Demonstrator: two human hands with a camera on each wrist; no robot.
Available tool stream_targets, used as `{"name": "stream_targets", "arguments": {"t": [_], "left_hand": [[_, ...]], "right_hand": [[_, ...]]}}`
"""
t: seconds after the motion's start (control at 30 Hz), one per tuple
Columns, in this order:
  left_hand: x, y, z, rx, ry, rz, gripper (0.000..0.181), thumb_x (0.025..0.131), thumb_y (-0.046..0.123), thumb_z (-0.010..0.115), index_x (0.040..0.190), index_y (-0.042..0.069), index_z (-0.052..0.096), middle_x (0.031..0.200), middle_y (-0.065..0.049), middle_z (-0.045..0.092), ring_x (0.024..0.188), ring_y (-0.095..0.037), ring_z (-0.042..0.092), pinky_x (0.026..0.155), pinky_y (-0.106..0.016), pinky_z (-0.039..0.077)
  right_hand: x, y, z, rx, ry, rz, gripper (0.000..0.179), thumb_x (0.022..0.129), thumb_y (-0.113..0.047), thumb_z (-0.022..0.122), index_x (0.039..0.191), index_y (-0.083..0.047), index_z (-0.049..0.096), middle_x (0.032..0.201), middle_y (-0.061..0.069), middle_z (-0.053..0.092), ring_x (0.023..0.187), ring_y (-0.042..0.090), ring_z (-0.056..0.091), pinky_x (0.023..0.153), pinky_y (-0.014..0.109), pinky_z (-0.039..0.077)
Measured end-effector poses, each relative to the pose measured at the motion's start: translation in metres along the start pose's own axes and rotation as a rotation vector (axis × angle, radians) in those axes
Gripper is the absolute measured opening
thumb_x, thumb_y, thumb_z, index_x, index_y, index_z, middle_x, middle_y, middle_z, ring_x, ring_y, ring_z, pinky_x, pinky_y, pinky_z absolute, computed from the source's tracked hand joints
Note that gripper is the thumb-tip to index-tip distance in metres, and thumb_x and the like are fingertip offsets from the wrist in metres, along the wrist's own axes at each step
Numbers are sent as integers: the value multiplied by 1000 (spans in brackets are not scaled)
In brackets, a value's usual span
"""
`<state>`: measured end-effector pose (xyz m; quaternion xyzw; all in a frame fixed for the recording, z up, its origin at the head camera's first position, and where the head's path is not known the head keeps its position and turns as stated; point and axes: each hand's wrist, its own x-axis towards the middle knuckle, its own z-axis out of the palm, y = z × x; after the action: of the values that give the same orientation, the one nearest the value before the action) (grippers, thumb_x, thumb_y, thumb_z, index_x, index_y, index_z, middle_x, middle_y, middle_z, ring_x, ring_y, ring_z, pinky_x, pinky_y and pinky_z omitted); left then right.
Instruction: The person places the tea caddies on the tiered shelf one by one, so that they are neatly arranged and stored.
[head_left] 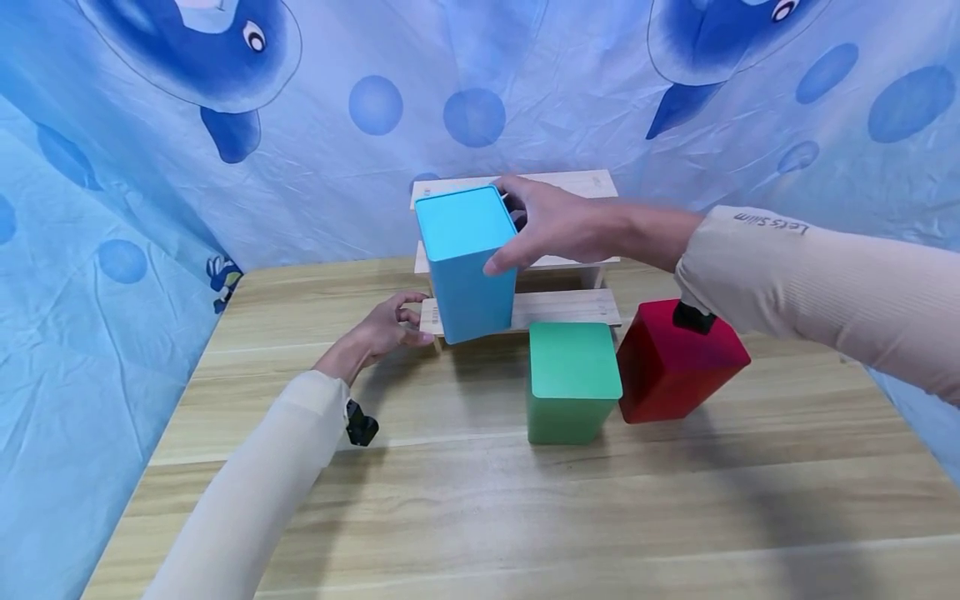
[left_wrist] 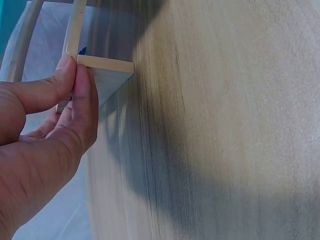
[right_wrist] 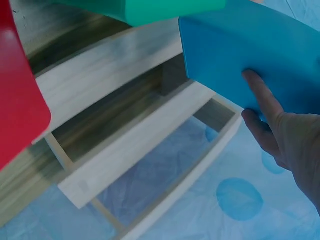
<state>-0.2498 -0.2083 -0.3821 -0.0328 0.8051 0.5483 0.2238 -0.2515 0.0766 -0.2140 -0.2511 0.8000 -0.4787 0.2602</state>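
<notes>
A tall blue box (head_left: 472, 275) is held by my right hand (head_left: 558, 218), thumb on its near side and fingers behind it. It hangs tilted in front of a stepped wooden rack (head_left: 566, 307). In the right wrist view, the fingers lie against the side of the blue box (right_wrist: 235, 60). My left hand (head_left: 386, 323) is at the left end of the rack's lowest board. The left wrist view shows that hand (left_wrist: 50, 130) pinching the board end between thumb and fingers, beside an upright wooden leg (left_wrist: 110, 70).
A green box (head_left: 573, 367) stands on the wooden table (head_left: 465, 508) before the rack's right half. Just right of it, a red box (head_left: 675, 358) sits at an angle under my right forearm. A blue cartoon-printed cloth (head_left: 315, 183) hangs behind.
</notes>
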Motion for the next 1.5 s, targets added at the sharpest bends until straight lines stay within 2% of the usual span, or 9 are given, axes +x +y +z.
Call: {"name": "stream_targets", "arguments": {"t": [0.2,0.43,0.63,0.7,0.87,0.97,1.07,1.3,1.5], "left_hand": [[-1,2,-2,56,15,4,78,84,-2,72,148,16,32,119,-19,45,93,-23,46,87,-39,46],[-1,1,-1,12,11,17,77,83,-6,70,147,13,32,116,-21,45,83,-21,49,85,-41,45],[-1,0,0,10,11,15,77,83,-6,70,147,12,31,109,-16,45,72,-16,51,81,-38,46],[-1,-1,-1,14,14,11,78,83,-6,71,147,12,31,109,-15,45,75,-17,52,80,-36,46],[0,0,-2,44,22,4,82,81,-4,73,148,13,30,116,-17,48,97,-24,49,82,-32,45],[0,1,-1,53,24,-1,82,81,-5,73,149,13,29,116,-16,50,105,-27,50,84,-32,46],[-1,1,0,53,27,-2,81,81,-6,72,148,12,30,115,-15,51,104,-28,54,85,-33,47],[-1,0,0,45,30,-5,79,81,-5,73,147,12,31,116,-16,51,104,-27,54,83,-32,47],[-3,0,-1,42,36,-13,80,81,-5,73,147,13,31,116,-17,50,100,-27,56,83,-32,46]], "right_hand": [[9,5,6,-51,19,28,103,75,-19,83,152,-16,14,139,8,39,121,28,44,88,44,52],[15,12,14,37,24,58,106,74,-12,83,153,-16,12,143,10,35,117,30,51,86,44,53],[19,16,16,42,13,71,112,75,-14,83,155,-16,5,150,11,26,113,30,55,87,45,52],[20,18,17,42,11,71,113,75,-15,83,155,-16,3,153,10,23,110,30,57,87,45,52],[24,22,20,49,11,61,113,75,-15,83,155,-16,3,155,9,19,107,31,60,85,44,53],[25,24,23,55,12,54,114,74,-16,84,155,-17,4,156,9,18,104,30,61,84,43,54],[27,27,24,73,11,52,116,72,-15,85,155,-17,4,155,9,18,99,31,63,82,43,54],[33,32,26,89,14,71,116,72,-14,85,155,-16,4,152,10,23,104,31,61,80,41,55],[37,32,27,98,10,89,118,71,-13,86,155,-16,3,155,9,19,99,31,63,81,42,54]]}}
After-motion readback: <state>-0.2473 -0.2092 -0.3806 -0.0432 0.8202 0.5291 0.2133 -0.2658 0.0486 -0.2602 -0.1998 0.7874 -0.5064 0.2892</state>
